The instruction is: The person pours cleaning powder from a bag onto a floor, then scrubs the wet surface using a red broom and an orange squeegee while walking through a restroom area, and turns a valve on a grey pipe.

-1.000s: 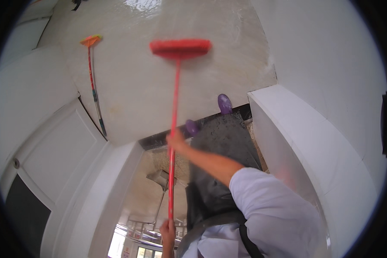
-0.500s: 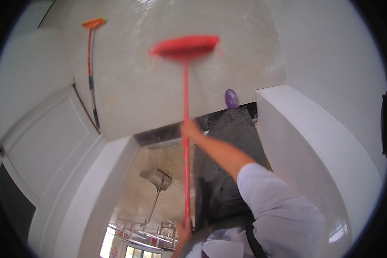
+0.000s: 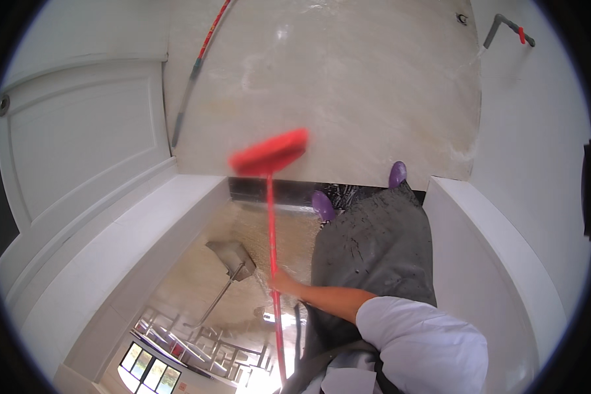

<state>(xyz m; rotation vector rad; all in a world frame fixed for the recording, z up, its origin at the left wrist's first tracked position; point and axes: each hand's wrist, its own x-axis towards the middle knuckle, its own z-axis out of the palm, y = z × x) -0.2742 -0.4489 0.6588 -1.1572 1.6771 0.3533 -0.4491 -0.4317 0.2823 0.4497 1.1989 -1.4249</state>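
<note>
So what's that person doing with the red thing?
A person in a white sleeve and dark apron is working a red push broom over a pale tiled floor. The right hand grips the red handle partway down; the left hand can't be seen. The broom's bristle head sits blurred near a doorway's dark threshold. Purple shoes stand at that threshold, and another long-handled tool leans by the white door.

1. White panelled door, left.
2. Second long-handled tool leaning at far left, beside door.
3. Grey pipe with red valve, far right wall.
4. Wet beige floor tiles.
</note>
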